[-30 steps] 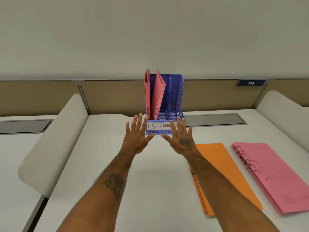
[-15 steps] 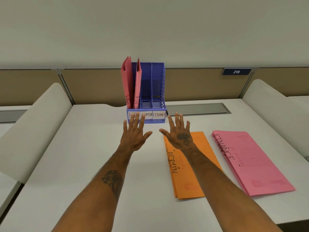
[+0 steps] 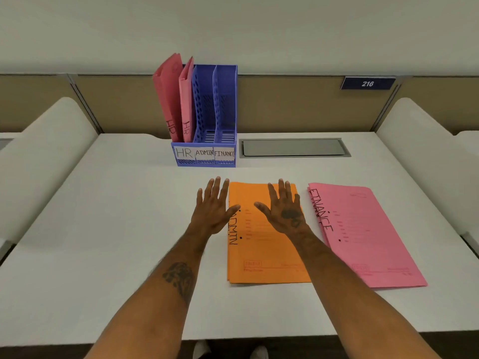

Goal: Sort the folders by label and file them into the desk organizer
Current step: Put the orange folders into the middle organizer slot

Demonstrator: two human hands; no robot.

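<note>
We saw orange paper folder stack [image 3: 267,234], marked ADMIN, flat on white desk [image 3: 116,229] beneath our hands, probably next for filing. Our left hand [image 3: 211,208] and right hand [image 3: 283,211] hovered spread, fingers straight, holding nothing; contact unclear. Just beside, rightward: pink paper stack [image 3: 363,237] marked FINANCE. Beyond, blue plastic organizer [image 3: 215,112], slots labelled HR, ADMIN, FINANCE, held two salmon HR folders [image 3: 168,99] upright in left slot. Behind, wall plaque [image 3: 368,83] read 216.

HR folders [image 3: 171,99] fill the organizer's [image 3: 224,99] left slot; its middle and right slots gape open. Bare desk [image 3: 116,203] lies between it and the orange stack [image 3: 267,255]; dividers [image 3: 46,156] wall both sides.
</note>
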